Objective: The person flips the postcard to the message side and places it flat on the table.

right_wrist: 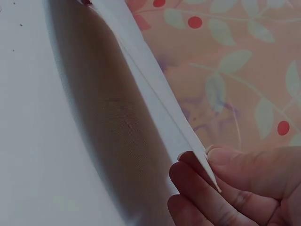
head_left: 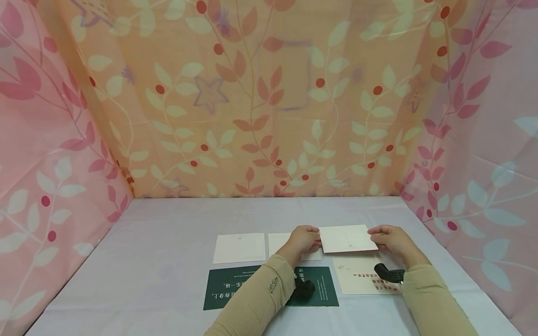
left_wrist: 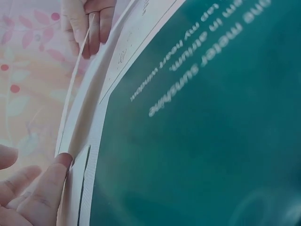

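Note:
A white card (head_left: 348,238) with a small mark near its lower edge is held slightly tilted above the table. My left hand (head_left: 301,245) grips its left edge, and a left fingertip (left_wrist: 63,160) lies against the card in the left wrist view. At the opposite end, my right hand (head_left: 395,241) pinches the right edge. In the right wrist view the thumb (right_wrist: 235,165) is on one side of the card (right_wrist: 155,89) and the fingers are on the other. Below lies a cream card (head_left: 357,277) with red print, partly behind the right wrist camera.
Another white card (head_left: 239,247) lies at the left of the back row; one beside it (head_left: 277,240) is partly hidden by my left hand. Two dark green printed cards (head_left: 218,289) (head_left: 323,284) lie in front, partly under my left forearm. Patterned cloth walls (head_left: 269,140) surround the white table (head_left: 147,261).

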Action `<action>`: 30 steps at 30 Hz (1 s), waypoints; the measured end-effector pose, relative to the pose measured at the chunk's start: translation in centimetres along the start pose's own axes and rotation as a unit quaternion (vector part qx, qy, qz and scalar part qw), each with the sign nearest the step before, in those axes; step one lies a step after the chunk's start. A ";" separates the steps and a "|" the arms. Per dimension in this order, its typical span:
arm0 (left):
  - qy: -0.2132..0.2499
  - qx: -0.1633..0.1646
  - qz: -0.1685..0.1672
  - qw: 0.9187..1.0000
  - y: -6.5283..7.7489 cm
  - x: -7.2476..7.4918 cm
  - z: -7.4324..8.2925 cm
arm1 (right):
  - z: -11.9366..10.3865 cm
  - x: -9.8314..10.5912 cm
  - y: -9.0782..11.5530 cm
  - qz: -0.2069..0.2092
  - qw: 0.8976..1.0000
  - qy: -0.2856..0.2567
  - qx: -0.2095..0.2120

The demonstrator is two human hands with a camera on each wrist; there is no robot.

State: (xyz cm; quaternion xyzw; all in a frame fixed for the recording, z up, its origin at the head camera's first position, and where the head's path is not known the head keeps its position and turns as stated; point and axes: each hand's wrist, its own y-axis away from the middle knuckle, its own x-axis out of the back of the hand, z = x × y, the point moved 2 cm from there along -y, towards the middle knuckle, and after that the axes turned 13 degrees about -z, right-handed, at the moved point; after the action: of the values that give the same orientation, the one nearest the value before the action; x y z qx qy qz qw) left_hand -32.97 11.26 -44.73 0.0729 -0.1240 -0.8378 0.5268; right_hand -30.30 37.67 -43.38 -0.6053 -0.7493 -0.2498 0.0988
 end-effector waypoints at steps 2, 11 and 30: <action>0.002 0.000 -0.002 1.000 0.0 0.0 0.0 | 0.0 0.0 0.0 0.002 1.000 0.001 -0.001; -0.001 0.007 0.001 1.000 0.1 0.0 0.1 | 0.3 -0.4 -0.2 0.002 1.000 -0.014 0.009; -0.006 -0.005 -0.002 1.000 0.4 0.1 0.0 | 0.2 -0.6 -0.7 0.029 0.999 0.004 -0.025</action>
State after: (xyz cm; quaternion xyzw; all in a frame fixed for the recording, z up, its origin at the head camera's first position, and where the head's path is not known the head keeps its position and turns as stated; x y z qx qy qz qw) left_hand -32.71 11.00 -44.63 0.0655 -0.1227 -0.8400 0.5244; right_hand -30.80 37.13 -44.02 -0.6278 -0.7247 -0.2681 0.0937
